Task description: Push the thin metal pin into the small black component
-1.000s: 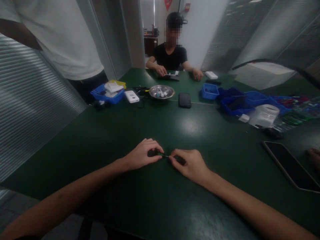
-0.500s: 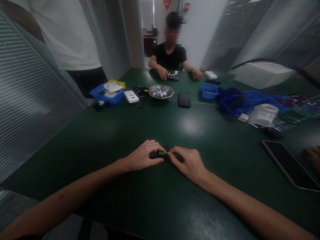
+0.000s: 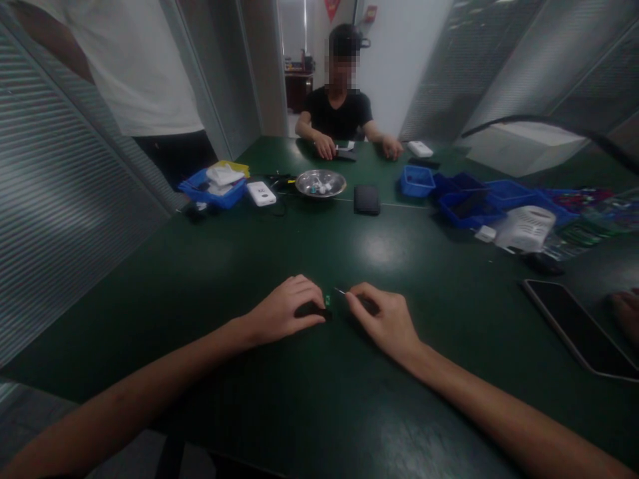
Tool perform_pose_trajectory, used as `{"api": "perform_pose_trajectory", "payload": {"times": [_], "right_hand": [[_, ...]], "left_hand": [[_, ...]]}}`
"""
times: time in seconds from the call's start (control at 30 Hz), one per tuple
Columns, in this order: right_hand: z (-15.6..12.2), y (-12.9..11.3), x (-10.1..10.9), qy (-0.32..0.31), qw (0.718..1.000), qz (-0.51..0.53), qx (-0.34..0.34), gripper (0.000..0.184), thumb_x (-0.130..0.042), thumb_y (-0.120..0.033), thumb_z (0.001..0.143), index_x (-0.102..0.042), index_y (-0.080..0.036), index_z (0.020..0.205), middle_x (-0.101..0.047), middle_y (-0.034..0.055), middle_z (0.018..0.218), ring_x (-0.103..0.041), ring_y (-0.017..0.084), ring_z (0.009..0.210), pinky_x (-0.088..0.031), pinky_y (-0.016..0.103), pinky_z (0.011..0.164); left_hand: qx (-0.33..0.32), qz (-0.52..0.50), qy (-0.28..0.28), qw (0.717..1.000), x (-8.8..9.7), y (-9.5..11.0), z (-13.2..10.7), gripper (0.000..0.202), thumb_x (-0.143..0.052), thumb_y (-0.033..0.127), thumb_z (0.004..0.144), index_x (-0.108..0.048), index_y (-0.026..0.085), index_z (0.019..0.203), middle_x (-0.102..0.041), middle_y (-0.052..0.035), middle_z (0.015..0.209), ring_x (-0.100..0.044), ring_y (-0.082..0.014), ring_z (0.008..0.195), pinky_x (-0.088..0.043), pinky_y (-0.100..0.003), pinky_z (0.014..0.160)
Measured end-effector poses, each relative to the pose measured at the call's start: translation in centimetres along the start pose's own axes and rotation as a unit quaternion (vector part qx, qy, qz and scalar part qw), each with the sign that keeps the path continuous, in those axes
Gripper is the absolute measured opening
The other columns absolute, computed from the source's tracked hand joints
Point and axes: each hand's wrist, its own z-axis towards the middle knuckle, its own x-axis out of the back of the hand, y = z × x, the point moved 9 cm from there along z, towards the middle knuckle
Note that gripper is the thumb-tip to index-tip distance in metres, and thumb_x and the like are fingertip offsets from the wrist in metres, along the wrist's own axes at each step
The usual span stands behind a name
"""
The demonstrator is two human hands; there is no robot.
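Note:
Over the near part of the green table, my left hand (image 3: pixel 287 309) has its thumb and fingers closed around a small black and green piece (image 3: pixel 328 301), which looks like a tiny circuit board with a dark part below. My right hand (image 3: pixel 387 319), just to the right, pinches a thin tool with a bright metal tip (image 3: pixel 340 291). This tip points left at the piece, with a small gap between them. Most of the tool is hidden by my fingers, so its kind cannot be told.
A smartphone (image 3: pixel 579 329) lies at the right, beside another person's hand (image 3: pixel 628 313). Farther back are a metal dish (image 3: pixel 320 193) with small white parts, a black wallet-like item (image 3: pixel 367 199), blue bins (image 3: pixel 418 183) and a white power bank (image 3: pixel 261 193). Someone in black (image 3: pixel 337 113) sits opposite.
My right hand has drawn the metal tip back from the piece, slightly up and right. In my left hand the piece has turned, and its green part now shows beyond the fingertips.

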Motion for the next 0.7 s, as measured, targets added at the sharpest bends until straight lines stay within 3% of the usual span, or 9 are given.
{"api": "perform_pose_trajectory", "payload": {"times": [0.1,0.2,0.27,0.37,0.53,0.6,0.7], "right_hand": [[0.0,0.0,-0.1,-0.006,1.000,0.003,-0.002,0.027,-0.054,-0.037,0.101,-0.073,-0.020,0.093,-0.072,0.0011,0.077,-0.065,0.016,0.063,-0.046,0.027,0.061],[0.0,0.1,-0.2,-0.014,1.000,0.004,-0.006,0.028,-0.053,-0.038,0.101,-0.073,-0.020,0.095,-0.072,0.0007,0.077,-0.065,0.016,0.062,-0.045,0.026,0.060],[0.0,0.1,-0.1,-0.013,1.000,0.003,-0.008,0.029,-0.053,-0.039,0.101,-0.074,-0.020,0.095,-0.071,0.0005,0.076,-0.064,0.015,0.061,-0.045,0.027,0.059],[-0.1,0.1,-0.1,-0.013,1.000,0.002,-0.010,0.030,-0.053,-0.040,0.101,-0.074,-0.020,0.094,-0.070,0.0008,0.075,-0.064,0.015,0.061,-0.046,0.027,0.059],[-0.2,0.1,-0.2,-0.026,1.000,0.007,-0.012,0.032,-0.051,-0.042,0.101,-0.074,-0.019,0.096,-0.071,0.0019,0.076,-0.064,0.016,0.061,-0.048,0.027,0.058],[-0.2,0.1,-0.2,-0.030,0.999,0.009,-0.013,0.033,-0.051,-0.042,0.101,-0.074,-0.019,0.096,-0.071,0.0023,0.077,-0.064,0.016,0.062,-0.048,0.026,0.059],[-0.2,0.0,-0.2,-0.033,0.999,0.011,-0.011,0.033,-0.051,-0.042,0.102,-0.073,-0.019,0.097,-0.071,0.0022,0.078,-0.064,0.016,0.062,-0.048,0.026,0.059]], "left_hand": [[-0.047,0.068,-0.030,0.996,-0.5,0.8,0.0,0.024,-0.062,0.032,0.101,-0.065,0.022,0.122,-0.066,-0.0073,0.131,-0.054,-0.0242,0.128,-0.040,-0.041,0.106],[-0.039,0.138,-0.023,0.989,0.4,-0.7,-0.1,0.029,-0.056,0.031,0.104,-0.062,0.021,0.130,-0.067,-0.0082,0.129,-0.055,-0.0236,0.128,-0.039,-0.041,0.106],[-0.007,0.189,0.003,0.982,2.4,-3.3,-0.4,0.029,-0.054,0.031,0.104,-0.062,0.020,0.130,-0.067,-0.0091,0.130,-0.056,-0.0245,0.128,-0.039,-0.042,0.107],[0.082,0.246,0.054,0.964,6.8,-9.0,-1.9,0.031,-0.053,0.035,0.104,-0.064,0.020,0.128,-0.067,-0.0094,0.132,-0.057,-0.0259,0.127,-0.039,-0.044,0.107],[0.265,0.307,0.144,0.903,14.7,-17.9,-7.5,0.034,-0.051,0.042,0.101,-0.065,0.019,0.122,-0.070,-0.0114,0.124,-0.064,-0.0302,0.116,-0.042,-0.046,0.103],[0.331,0.328,0.165,0.869,16.7,-20.0,-9.8,0.039,-0.050,0.045,0.100,-0.065,0.018,0.123,-0.072,-0.0134,0.119,-0.067,-0.0318,0.108,-0.046,-0.044,0.097],[0.386,0.348,0.178,0.835,18.2,-21.4,-11.9,0.043,-0.048,0.047,0.099,-0.066,0.018,0.125,-0.073,-0.0143,0.115,-0.068,-0.0331,0.102,-0.048,-0.042,0.091]]}}
